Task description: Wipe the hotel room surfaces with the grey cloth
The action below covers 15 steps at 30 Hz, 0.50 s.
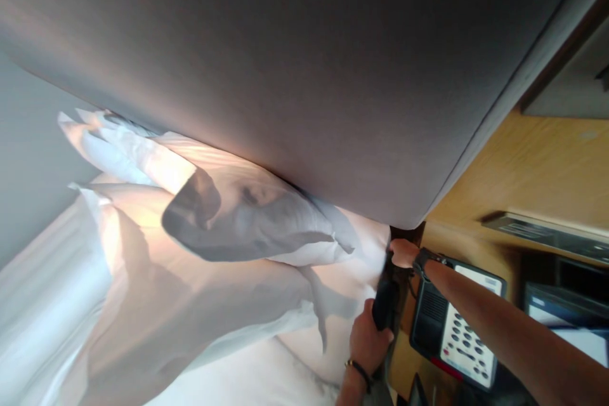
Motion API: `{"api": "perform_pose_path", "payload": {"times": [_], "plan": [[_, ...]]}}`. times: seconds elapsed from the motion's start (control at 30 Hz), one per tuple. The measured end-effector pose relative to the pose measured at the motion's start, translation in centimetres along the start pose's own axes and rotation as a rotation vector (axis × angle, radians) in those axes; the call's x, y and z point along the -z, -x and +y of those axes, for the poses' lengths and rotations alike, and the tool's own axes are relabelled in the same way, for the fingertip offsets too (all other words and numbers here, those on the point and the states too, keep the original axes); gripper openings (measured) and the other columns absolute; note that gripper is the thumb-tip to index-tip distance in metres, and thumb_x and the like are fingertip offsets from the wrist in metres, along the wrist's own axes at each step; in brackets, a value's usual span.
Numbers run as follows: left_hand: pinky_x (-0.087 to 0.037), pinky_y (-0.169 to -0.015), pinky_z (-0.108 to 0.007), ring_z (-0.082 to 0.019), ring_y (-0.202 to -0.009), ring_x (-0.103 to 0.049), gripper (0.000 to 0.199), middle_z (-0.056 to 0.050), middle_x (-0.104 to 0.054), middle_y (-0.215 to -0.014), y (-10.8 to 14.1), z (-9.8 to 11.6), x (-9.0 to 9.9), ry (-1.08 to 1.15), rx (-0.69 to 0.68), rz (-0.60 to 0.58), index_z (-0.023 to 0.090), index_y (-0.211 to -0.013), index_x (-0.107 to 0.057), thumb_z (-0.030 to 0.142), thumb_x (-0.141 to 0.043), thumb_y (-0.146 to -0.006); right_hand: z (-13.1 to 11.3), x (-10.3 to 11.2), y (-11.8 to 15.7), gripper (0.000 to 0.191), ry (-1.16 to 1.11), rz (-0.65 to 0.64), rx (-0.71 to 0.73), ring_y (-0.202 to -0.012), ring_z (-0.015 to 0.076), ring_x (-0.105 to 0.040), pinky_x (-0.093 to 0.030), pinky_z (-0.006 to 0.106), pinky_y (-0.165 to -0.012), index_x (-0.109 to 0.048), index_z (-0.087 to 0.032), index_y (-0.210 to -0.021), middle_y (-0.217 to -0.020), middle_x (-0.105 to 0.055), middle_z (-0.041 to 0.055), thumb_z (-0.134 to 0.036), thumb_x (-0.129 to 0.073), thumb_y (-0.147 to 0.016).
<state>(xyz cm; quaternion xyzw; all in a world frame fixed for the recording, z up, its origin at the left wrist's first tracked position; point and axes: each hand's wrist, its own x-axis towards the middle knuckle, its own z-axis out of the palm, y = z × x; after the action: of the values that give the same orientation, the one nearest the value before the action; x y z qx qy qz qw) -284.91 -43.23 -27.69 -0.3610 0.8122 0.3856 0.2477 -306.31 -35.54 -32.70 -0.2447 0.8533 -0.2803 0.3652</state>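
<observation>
White pillowcase fabric [361, 247] pinched by right hand [403, 252]; left hand [368, 342] grips dark handset [384, 304].

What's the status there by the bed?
Left hand grips dark handset. Right hand at headboard corner. Pillows close alongside.

Bare forearms; a dark watch [423, 259] on the right wrist, a dark bracelet [359, 370] on the left.
</observation>
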Motion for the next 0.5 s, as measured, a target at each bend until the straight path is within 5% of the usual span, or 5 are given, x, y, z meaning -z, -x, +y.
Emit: {"api": "perform_pose_path", "payload": {"times": [0.1, 0.2, 0.37, 0.5], "plan": [[-0.037, -0.059, -0.026, -0.018, -0.067, -0.057, 0.044, 0.0, -0.062, -0.073, -1.7, 0.6, -1.0, 0.052, -0.076, 0.003, 0.019, -0.103, -0.053, 0.014, -0.055, -0.06, -0.2, 1.6, 0.7, 0.03, -0.015, -0.238, 0.034, -0.068, 0.015, -0.06, -0.054, 0.028, -0.068, -0.059, -0.01, -0.073, -0.069, -0.057, -0.0026, -0.03, -0.062, -0.096], [-0.043, -0.066, -0.025, -0.017, -0.074, -0.058, 0.043, 0.0, -0.064, -0.08, -4.2, 2.4, -2.5, 0.216, -0.15, 0.041, 0.018, -0.102, -0.055, 0.012, -0.057, -0.06, -0.7, 2.6, 1.5, 0.03, -0.047, -0.323, 0.084, -0.07, 0.016, -0.061, -0.054, 0.03, -0.07, -0.062, -0.01, -0.078, -0.07, -0.059, -0.0019, -0.031, -0.057, -0.098], [-0.047, -0.081, -0.023, -0.016, -0.089, -0.061, 0.04, -0.002, -0.065, -0.094, -8.2, 5.7, -4.6, 0.394, -0.191, 0.206, 0.018, -0.102, -0.053, 0.01, -0.06, -0.063, -1.5, 3.1, 1.9, 0.017, 0.056, -0.182, 0.09, -0.092, 0.0204, -0.06, -0.052, 0.038, -0.086, -0.062, -0.01, -0.083, -0.09, -0.062, 0.0029, -0.023, -0.063, -0.094], [-0.048, -0.082, -0.024, -0.015, -0.089, -0.061, 0.045, -0.002, -0.065, -0.095, -8.8, 6.2, -4.7, 0.477, -0.196, 0.278, 0.019, -0.107, -0.049, 0.012, -0.064, -0.065, -1.3, 3.6, 2.0, 0.015, 0.134, -0.013, -0.014, -0.101, 0.0225, -0.056, -0.047, 0.044, -0.094, -0.061, -0.011, -0.088, -0.099, -0.06, 0.0063, -0.025, -0.062, -0.094]]}}
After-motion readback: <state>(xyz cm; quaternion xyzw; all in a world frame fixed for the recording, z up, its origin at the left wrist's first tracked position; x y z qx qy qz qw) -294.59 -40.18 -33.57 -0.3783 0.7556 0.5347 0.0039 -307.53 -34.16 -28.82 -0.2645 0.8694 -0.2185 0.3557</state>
